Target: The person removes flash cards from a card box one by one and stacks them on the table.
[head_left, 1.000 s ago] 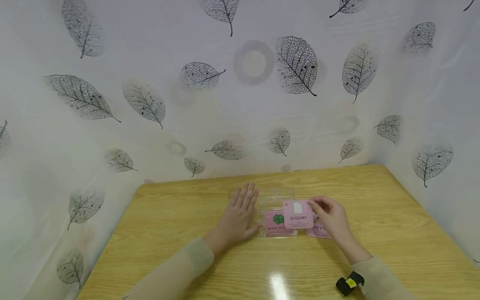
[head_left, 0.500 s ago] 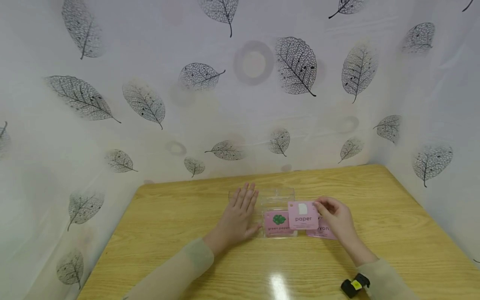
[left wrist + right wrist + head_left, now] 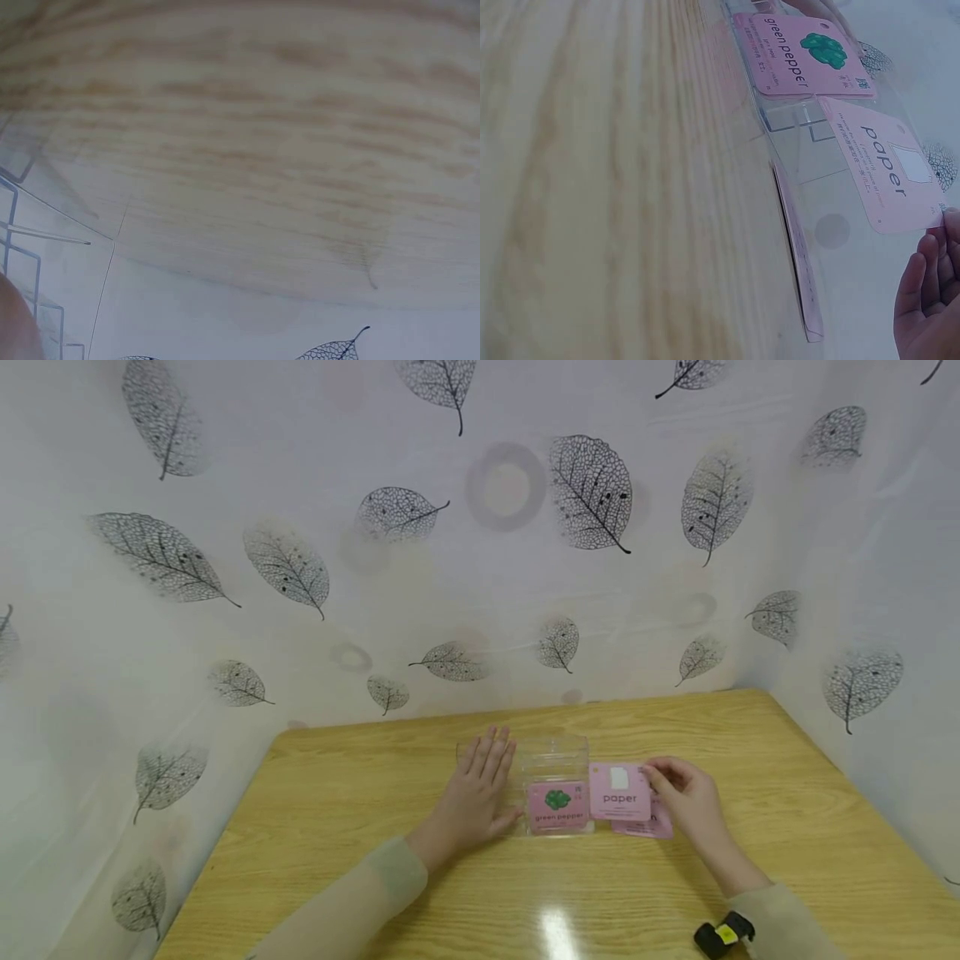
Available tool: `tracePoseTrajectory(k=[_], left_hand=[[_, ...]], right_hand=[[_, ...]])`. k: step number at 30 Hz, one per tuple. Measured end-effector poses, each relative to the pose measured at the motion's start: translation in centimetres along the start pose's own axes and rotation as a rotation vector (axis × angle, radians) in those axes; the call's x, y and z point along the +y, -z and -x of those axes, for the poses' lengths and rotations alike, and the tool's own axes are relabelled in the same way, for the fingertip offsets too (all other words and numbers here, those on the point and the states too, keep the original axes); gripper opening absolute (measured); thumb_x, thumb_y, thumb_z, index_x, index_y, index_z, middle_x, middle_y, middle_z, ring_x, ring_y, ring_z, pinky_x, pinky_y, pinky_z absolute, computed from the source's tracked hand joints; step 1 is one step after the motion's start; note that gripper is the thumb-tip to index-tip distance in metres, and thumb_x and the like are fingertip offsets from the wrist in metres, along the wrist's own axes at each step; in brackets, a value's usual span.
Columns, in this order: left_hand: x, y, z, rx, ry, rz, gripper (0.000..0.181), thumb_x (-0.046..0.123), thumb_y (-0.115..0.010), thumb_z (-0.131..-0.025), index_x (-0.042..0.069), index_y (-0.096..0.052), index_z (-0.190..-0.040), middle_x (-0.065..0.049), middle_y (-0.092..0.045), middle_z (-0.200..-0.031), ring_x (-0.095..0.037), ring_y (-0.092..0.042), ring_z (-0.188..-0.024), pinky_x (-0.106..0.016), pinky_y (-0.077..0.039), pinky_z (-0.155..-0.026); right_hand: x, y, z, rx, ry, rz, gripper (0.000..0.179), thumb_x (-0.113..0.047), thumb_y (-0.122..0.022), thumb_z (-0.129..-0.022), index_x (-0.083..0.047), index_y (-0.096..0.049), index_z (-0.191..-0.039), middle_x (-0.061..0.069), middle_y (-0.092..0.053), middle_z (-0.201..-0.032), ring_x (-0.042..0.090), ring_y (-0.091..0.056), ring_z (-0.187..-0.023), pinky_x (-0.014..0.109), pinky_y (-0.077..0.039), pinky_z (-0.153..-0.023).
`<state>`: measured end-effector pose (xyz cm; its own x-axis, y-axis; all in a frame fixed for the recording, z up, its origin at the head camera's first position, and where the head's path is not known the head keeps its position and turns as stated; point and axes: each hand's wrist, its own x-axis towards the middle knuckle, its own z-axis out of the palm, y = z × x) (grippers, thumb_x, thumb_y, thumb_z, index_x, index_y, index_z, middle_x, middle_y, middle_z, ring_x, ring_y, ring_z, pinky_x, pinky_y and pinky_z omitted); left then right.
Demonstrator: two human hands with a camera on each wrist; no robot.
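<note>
R hand [image 3: 690, 802] pinches the "paper" card [image 3: 618, 795] by its corner, above another card [image 3: 651, 828], just R of the clear box [image 3: 555, 768]. L hand [image 3: 476, 789], fingers straight, grips nothing; green pepper card [image 3: 558, 807] sits in box.

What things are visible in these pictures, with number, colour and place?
Grained wooden table: one, yellow-brown, under the hands.
Leaf-printed sheet: at least one, whitish, behind and beside the table.
Transparent plastic holder: one, colourless, on the table.
Thin square card printed "green pepper": one, pink, in the holder.
Thin square card printed "paper": one, pink, right of the holder.
Flat, partly hidden card: at least one, pink, on the table.
Small device: one, black and yellow, at the right cuff.
Sleeves: two, beige, one per arm.
Left hand: one, flat over the holder's left end.
Right hand: one, pinching the "paper" card.
</note>
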<state>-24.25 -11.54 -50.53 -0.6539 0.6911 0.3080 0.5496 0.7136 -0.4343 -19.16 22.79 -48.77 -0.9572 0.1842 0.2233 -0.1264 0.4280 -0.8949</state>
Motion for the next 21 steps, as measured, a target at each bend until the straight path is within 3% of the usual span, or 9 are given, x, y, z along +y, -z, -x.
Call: tracePoseTrajectory(k=[4, 12, 21], left_hand=[[0.0, 0.02, -0.03, -0.001, -0.001, -0.005, 0.104, 0.072, -0.038, -0.103, -0.003, -0.009, -0.169, -0.023, -0.01, -0.178, -0.04, -0.015, -0.166, -0.049, -0.016, -0.136], [0.02, 0.31, -0.02, -0.033, -0.002, 0.005, 0.102, 0.072, -0.036, -0.103, -0.002, -0.012, -0.169, -0.023, -0.007, -0.178, -0.041, -0.014, -0.166, -0.049, -0.018, -0.136], [0.02, 0.33, -0.04, -0.035, -0.004, 0.01, 0.101, 0.072, -0.035, -0.104, -0.002, -0.012, -0.169, -0.023, -0.006, -0.178, -0.041, -0.019, -0.165, -0.049, -0.017, -0.136]], right_hand=[[0.01, 0.21, 0.08, 0.007, -0.006, 0.018, 0.022, -0.009, -0.066, -0.105, 0.01, -0.072, -0.114, 0.015, -0.076, -0.101, -0.008, -0.06, -0.079, 0.012, -0.056, -0.069], [0.26, 0.57, 0.12, 0.001, 0.006, -0.003, 0.023, -0.012, -0.064, -0.106, 0.009, -0.072, -0.112, -0.019, -0.068, -0.089, -0.006, -0.061, -0.079, 0.014, -0.057, -0.069], [0.78, 1.02, 0.19, 0.01, 0.012, 0.0, 0.023, -0.011, -0.063, -0.107, 0.009, -0.072, -0.113, -0.027, -0.065, -0.088, -0.008, -0.061, -0.08, 0.013, -0.057, -0.07]])
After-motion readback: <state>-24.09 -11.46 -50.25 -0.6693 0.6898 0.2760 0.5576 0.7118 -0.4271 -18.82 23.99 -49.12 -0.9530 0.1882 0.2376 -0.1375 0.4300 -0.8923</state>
